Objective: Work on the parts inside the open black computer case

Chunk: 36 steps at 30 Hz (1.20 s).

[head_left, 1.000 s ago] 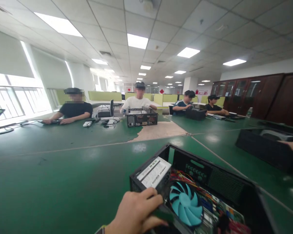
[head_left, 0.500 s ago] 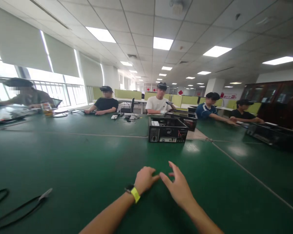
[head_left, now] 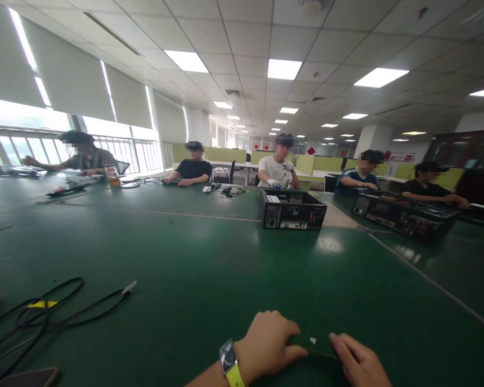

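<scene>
My left hand (head_left: 271, 342), with a watch on a yellow-green strap (head_left: 230, 359) at its wrist, is low in the view. Its thumb and fingers curl around a thin, dark green piece (head_left: 320, 349) that blends into the green tabletop (head_left: 210, 269); what it is I cannot make out. My right hand (head_left: 361, 357) has its thumb and fingers pressed together at the other end of that piece. Between the hands shows a small white fleck (head_left: 313, 341). The lower part of my right hand is cut off by the frame.
Black cables (head_left: 44, 306) lie at the left, beside a dark flat object (head_left: 28, 377). An open computer case (head_left: 292, 210) stands ahead, another case (head_left: 403, 215) at the right. Several people sit around the table; one in a white shirt (head_left: 280, 169) wears gloves. A cup (head_left: 113, 176) stands far left.
My hands have come down and nearer to me, and their fingers have closed in. The view has turned left, showing more cables. The gloved person's hand has lowered behind the near case.
</scene>
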{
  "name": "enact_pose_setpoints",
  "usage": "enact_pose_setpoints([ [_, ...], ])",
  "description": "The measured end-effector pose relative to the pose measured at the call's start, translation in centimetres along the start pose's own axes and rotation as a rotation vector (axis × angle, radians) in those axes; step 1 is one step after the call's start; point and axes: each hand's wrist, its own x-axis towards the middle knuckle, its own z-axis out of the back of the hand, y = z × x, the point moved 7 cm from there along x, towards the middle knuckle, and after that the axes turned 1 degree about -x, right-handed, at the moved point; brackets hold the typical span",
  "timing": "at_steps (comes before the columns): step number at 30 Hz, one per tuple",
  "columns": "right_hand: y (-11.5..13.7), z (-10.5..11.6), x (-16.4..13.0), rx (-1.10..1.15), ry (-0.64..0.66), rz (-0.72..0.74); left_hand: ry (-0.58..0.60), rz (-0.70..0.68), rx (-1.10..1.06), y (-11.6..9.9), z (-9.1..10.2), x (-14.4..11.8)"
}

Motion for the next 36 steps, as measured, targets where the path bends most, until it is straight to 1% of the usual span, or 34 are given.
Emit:
enact_pose_setpoints([
  [2, 0.3, 0.5, -0.4, 0.137, -0.093, -0.060, -0.034, -0.010, -0.033, 0.2, 0.2, 0.1],
  [5, 1.6, 0.8, -1.1, 0.214, -0.215, -0.057, -0.056, -0.008, -0.058, 0.5, 0.3, 0.3],
  [9, 2.5, 1.0, -1.3, 0.235, -0.261, -0.029, -0.078, 0.014, -0.125, 0.8, 0.4, 0.6],
  [13, 2.0, 1.4, -1.0, 0.252, -0.284, -0.028, -0.112, -0.012, -0.173, 0.8, 1.0, 0.6],
  [16, 1.8, 1.2, -0.7, 0.211, -0.235, -0.001, -0.110, -0.015, -0.134, 0.9, 1.1, 0.6],
  [20, 2.9, 0.2, -0.8, 0.096, -0.133, 0.087, -0.050, 0.009, -0.043, 1.1, 0.3, 0.6],
  [23, 4.2, -0.2, -1.3, 0.041, -0.113, 0.161, 0.008, -0.037, -0.039, 0.5, -0.5, 0.5],
  [25, 4.6, -0.2, -1.5, 0.004, -0.132, 0.184, 0.044, -0.062, -0.042, 0.1, -0.9, 0.5],
  [27, 4.3, 0.2, -1.5, -0.006, -0.157, 0.146, 0.057, -0.063, -0.039, 0.0, -1.2, 0.6],
  [29, 3.4, 0.8, -1.4, 0.027, -0.198, 0.064, 0.041, -0.052, -0.042, 0.1, -1.2, 0.8],
  [31, 2.8, 1.5, -1.4, 0.073, -0.253, 0.026, -0.001, -0.021, -0.061, 0.5, -0.9, 1.0],
  [34, 3.0, 2.0, -1.4, 0.104, -0.297, 0.081, -0.062, 0.046, -0.085, 1.3, -0.4, 1.3],
  [36, 3.3, 1.7, -1.4, 0.120, -0.274, 0.101, -0.084, 0.087, -0.076, 1.7, -0.1, 1.3],
])
